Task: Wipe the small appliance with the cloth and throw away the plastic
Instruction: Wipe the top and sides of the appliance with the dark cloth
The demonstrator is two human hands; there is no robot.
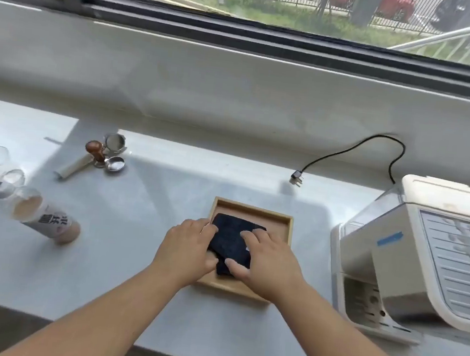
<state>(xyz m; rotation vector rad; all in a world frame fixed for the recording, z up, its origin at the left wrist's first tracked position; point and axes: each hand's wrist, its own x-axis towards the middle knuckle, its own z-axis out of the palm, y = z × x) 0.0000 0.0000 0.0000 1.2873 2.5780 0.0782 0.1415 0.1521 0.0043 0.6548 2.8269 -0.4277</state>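
Observation:
A dark folded cloth point(231, 240) lies in a shallow wooden tray point(281, 226) in the middle of the counter. My left hand point(188, 248) rests on the cloth's left edge, thumb against its near side. My right hand point(268, 264) lies on the cloth's right part with fingers spread over it. Both hands touch the cloth while it stays flat in the tray. A white coffee machine point(411, 254) stands at the right, unplugged. Plastic cups point(46, 220) lie tipped over at the far left, one printed and holding a pale liquid.
The machine's black cord and plug point(297, 178) trail over the counter behind the tray. A tamper with a wooden knob point(96, 151), metal filter baskets point(115, 143) and a white handle point(74, 165) lie at the back left. A window ledge runs along the back.

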